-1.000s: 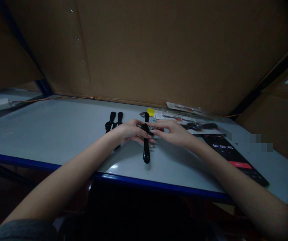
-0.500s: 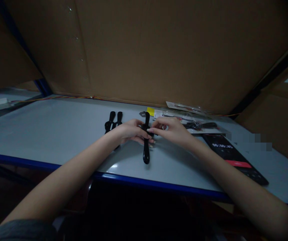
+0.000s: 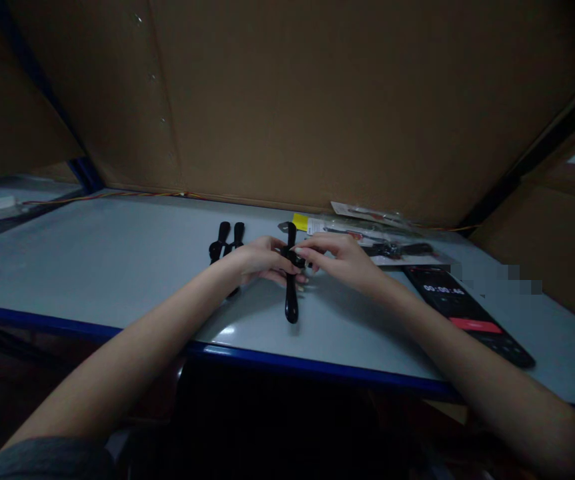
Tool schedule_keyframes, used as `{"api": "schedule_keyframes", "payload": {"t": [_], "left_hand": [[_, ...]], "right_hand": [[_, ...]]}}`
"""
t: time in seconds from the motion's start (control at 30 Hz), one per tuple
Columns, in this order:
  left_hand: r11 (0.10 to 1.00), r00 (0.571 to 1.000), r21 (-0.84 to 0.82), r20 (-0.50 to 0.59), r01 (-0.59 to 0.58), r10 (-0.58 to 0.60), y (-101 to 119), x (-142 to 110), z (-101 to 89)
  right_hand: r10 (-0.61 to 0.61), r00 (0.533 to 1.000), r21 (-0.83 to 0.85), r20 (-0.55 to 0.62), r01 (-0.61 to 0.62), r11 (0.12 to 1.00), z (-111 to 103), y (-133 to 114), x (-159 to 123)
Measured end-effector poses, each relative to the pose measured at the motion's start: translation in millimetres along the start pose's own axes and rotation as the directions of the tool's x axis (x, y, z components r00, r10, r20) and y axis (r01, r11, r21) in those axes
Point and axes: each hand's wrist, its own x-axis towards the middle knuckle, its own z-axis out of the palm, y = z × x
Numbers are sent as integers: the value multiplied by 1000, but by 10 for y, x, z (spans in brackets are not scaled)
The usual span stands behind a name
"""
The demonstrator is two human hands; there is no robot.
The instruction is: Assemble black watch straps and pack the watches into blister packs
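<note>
A black watch with a long strap [image 3: 291, 297] lies lengthwise on the pale table [image 3: 117, 260]. My left hand [image 3: 260, 260] grips its middle from the left, fingers curled round it. My right hand [image 3: 340, 259] meets it from the right, fingertips pinched at the watch body; what they pinch is too small to make out. Two more black straps [image 3: 227, 240] lie just left of my left hand.
Clear plastic packets with red and black parts [image 3: 372, 233] and a yellow label [image 3: 300, 221] lie behind my right hand. A phone showing a timer [image 3: 462, 313] rests at the right. Cardboard walls [image 3: 317, 100] close off the back. The blue table edge [image 3: 277, 363] runs near me.
My right hand's fingers have curled from stretched out into a pinch at the watch body. The left hand and watch have barely moved.
</note>
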Motion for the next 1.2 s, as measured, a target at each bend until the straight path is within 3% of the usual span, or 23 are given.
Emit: {"api": "schedule_keyframes", "payload": {"t": [0.2,0.33,0.47,0.6,0.8,1.03,1.2], "left_hand": [[1000,1000,-17,-4,22,-23,7,-3,11],[1000,999,-6,-37,31,-31,-5,-8,27],[1000,1000,-19,18,24,-23,-47,21,-1],[1000,1000,-10,28,-7,7,-58,29,-21],[1000,1000,1,-7,5,-5,-5,-11,1],[1000,1000,-7,6,1,-1,-40,22,0],[999,999,26,-26,24,-24,-40,21,7]], "right_hand": [[53,998,20,41,-53,998,-49,64,-7],[81,997,-93,-10,-81,992,25,55,5],[96,993,-176,-69,-107,979,125,8,7],[111,991,-43,-78,-115,992,164,-40,6],[158,985,100,64,-163,981,34,11,-1],[112,993,-144,-21,-114,983,31,43,-1],[125,989,-112,74,-116,987,117,-20,-14]]}}
